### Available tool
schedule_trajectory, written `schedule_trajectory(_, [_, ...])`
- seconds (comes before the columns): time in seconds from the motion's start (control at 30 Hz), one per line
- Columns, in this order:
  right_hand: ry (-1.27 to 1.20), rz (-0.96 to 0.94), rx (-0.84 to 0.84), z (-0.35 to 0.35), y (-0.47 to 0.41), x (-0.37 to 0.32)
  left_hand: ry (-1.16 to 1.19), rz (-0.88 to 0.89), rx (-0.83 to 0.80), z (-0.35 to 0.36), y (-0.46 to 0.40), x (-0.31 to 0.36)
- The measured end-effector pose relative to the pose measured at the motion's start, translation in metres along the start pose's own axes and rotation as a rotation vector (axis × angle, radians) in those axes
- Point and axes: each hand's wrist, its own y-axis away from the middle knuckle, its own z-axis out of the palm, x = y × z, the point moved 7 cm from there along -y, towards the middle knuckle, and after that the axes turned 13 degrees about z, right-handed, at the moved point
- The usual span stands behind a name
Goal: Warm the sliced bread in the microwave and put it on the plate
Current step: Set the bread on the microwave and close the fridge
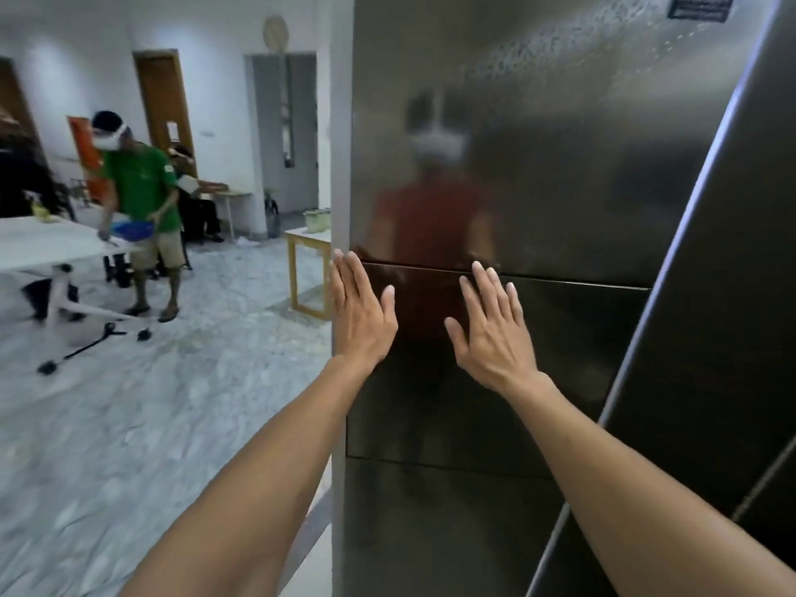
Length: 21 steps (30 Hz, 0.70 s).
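A tall dark steel refrigerator [560, 165] fills the right half of the view, its doors closed. My left hand [362, 312] and my right hand [491, 333] are held up flat with straight fingers in front of the middle door panel [581, 359], just below the seam under the top door. Neither hand holds anything. I cannot tell whether the palms touch the panel. No bread, microwave or plate is in view.
A second dark appliance face [732, 338] angles in at the right. To the left lies open marble floor [129, 402], a white table [51, 243], a small wooden-framed table [306, 269], and a person in a green shirt [146, 200] standing by the white table.
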Motion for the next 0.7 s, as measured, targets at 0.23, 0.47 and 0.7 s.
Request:
schedule_trajectory(0.23, [0.098, -0.119, 0.01, 0.026, -0.033, -0.044, 0.276, -0.33, 0.042, 0.001, -0.019, -0.037])
schedule_trajectory(0.47, [0.194, -0.102, 0.04, 0.056, -0.047, -0.044, 0.507, -0.297, 0.132, 0.017, -0.045, -0.076])
schedule_trajectory(0.7, [0.26, 0.012, 0.027, 0.086, -0.077, -0.05, 0.639, -0.296, -0.073, 0.051, -0.088, -0.104])
